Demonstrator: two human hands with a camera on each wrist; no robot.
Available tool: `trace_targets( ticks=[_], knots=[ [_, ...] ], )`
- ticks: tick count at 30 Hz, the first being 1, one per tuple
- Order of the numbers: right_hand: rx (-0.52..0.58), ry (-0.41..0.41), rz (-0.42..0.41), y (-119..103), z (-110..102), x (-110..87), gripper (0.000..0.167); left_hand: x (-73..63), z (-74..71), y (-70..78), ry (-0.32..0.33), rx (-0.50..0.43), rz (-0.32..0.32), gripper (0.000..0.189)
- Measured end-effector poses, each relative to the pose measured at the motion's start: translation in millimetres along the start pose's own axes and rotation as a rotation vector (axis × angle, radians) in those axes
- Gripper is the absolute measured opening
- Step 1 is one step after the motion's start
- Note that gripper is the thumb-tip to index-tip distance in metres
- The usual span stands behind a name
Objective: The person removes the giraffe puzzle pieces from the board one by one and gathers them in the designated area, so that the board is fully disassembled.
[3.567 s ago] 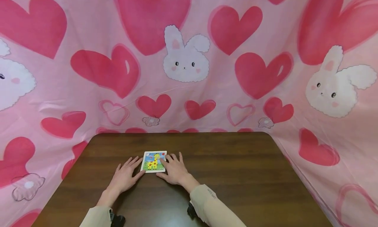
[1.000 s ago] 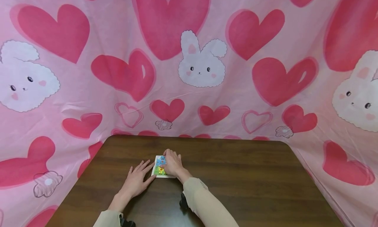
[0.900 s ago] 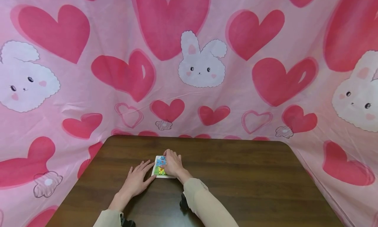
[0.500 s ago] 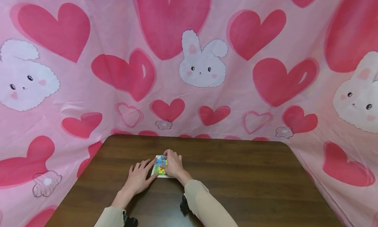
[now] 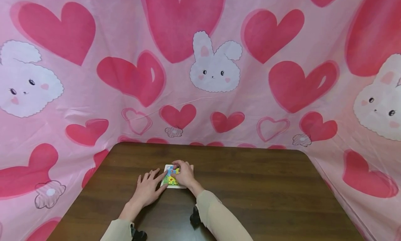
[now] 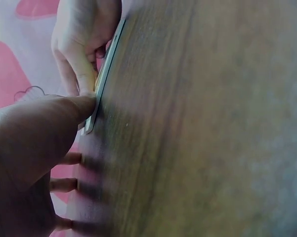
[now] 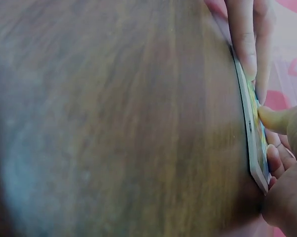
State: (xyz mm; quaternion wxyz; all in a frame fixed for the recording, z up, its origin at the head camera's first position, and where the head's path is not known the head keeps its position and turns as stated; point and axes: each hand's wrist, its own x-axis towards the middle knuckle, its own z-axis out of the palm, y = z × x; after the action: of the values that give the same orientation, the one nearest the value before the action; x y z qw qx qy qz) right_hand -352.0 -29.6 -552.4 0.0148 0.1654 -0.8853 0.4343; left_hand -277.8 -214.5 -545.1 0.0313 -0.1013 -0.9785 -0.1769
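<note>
A small giraffe picture puzzle (image 5: 170,181) with a white frame lies flat on the brown table. My left hand (image 5: 146,191) rests along its left side, fingers spread and mostly straight. In the right wrist view, left fingers (image 7: 244,49) touch the puzzle's top near the edge. My right hand (image 5: 186,176) bends over the right half, thumb on the picture and fingers curled near the far right edge. Its thumb (image 7: 274,118) presses on the coloured face. The right hand hides much of the picture; whether it pinches a loose piece is unclear.
The dark wooden table (image 5: 250,188) extends widely to the right of the hands. A pink cloth (image 5: 216,112) with hearts and rabbits hangs behind it and at both sides. Black wrist cameras (image 5: 195,218) sit at the sleeve cuffs.
The right hand has moved further over the puzzle, its fingers more curled. The giraffe's yellow parts look shifted from the earlier whole picture. The left hand has edged rightward onto the frame.
</note>
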Motion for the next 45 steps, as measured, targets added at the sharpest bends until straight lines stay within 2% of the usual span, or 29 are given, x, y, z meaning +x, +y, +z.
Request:
trace_targets(
  ticks=[6,15,21,28,34,42,45],
  knots=[
    [0.042,-0.001,-0.013,-0.1,-0.5,4.7,0.040,0.0,4.6,-3.6,0.000,0.004,-0.005,0.062],
    [-0.162,-0.020,-0.035,1.8,-2.7,5.3,0.034,0.7,4.4,-2.9,0.012,0.011,-0.024,0.072],
    [-0.179,-0.004,-0.047,2.1,-0.9,2.6,0.027,1.6,4.8,-3.5,0.006,0.005,-0.032,0.072],
    [-0.201,-0.016,-0.041,1.5,2.2,4.2,0.027,2.0,4.4,-3.3,0.007,-0.003,-0.034,0.072],
    [-0.123,0.016,-0.022,3.2,4.8,2.3,0.027,1.5,3.1,-1.9,0.000,-0.013,-0.028,0.072],
    [-0.027,0.118,-0.075,11.1,16.1,2.8,0.026,1.2,2.6,-2.1,-0.008,-0.014,-0.025,0.070],
    [-0.006,0.118,-0.078,11.8,16.5,2.4,0.028,2.0,4.0,-3.3,-0.009,-0.024,-0.026,0.070]
  ],
)
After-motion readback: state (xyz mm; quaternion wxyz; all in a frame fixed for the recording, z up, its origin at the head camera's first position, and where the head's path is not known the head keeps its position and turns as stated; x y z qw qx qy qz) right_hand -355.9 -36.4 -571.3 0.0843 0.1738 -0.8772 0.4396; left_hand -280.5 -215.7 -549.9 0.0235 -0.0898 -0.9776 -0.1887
